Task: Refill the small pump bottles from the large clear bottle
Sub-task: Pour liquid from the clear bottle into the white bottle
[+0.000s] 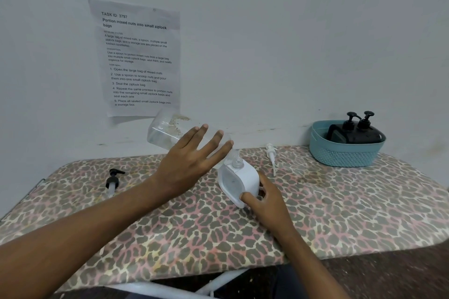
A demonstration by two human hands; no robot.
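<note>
While the left hand (pixel 192 165) lies over the big clear bottle (pixel 165 128) with its fingers straight and spread wide, the right hand (pixel 267 199) holds the small white bottle (pixel 239 182) low down, with its thumb on the front and its fingers curled round the side. I cannot see the left thumb. The big clear bottle is tipped, with its bottom up toward 10 o'clock and its neck down at the open top of the small white bottle. The small white bottle sits on the tabletop (pixel 340 213), near the middle. A black pump (pixel 113 179) lies on the tabletop at 9 o'clock from the small white bottle, well apart from it. A white pump (pixel 271 155) lies at 1 o'clock, near it. At 2 o'clock, far off by the wall (pixel 267 43), sits a blue basket (pixel 340 155) with two black pump bottles (pixel 359 132) inside. A paper (pixel 138 56) with printed words hangs on the wall at 11 o'clock, behind the big clear bottle.
</note>
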